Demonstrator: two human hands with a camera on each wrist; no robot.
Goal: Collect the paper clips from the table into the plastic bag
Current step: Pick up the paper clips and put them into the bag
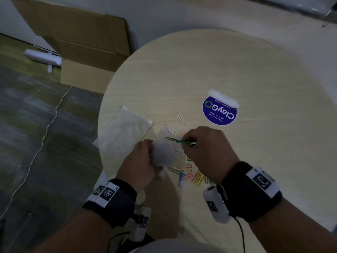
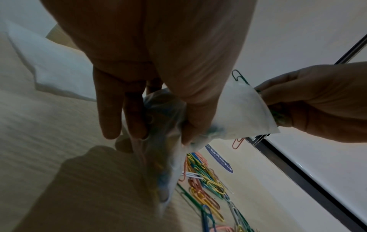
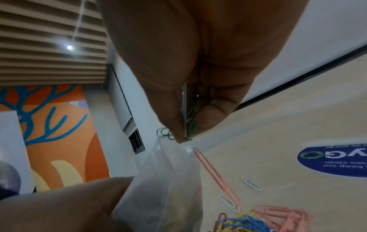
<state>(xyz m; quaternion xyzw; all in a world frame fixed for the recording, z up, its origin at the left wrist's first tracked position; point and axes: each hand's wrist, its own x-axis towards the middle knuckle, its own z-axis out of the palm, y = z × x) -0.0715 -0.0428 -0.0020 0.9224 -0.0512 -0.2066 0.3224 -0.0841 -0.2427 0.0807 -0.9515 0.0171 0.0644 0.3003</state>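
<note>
Plastic bag [image 1: 166,152] is sitting crumpled in left hand [image 1: 140,161]; right hand [image 1: 209,148] is pinching green clips [image 1: 177,140] at its mouth. Coloured clips [image 1: 189,175] are lying near, two white ones [image 1: 180,118] farther out.

Left wrist: fingers [image 2: 194,109] are curling round bag, some clips inside.

Right wrist: fingertips [image 3: 206,116] are pressing together on clips. Most still left on table [image 1: 182,70].

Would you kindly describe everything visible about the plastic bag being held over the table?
The plastic bag is small, clear and slightly cloudy, made of thin crinkled film. The left hand grips its bunched lower part, lifting it above the table and the loose coloured clips. Its open top points toward the right hand, which pinches green paper clips at the mouth. Faint coloured shapes show through the film in the left wrist view, likely clips already inside.
</note>
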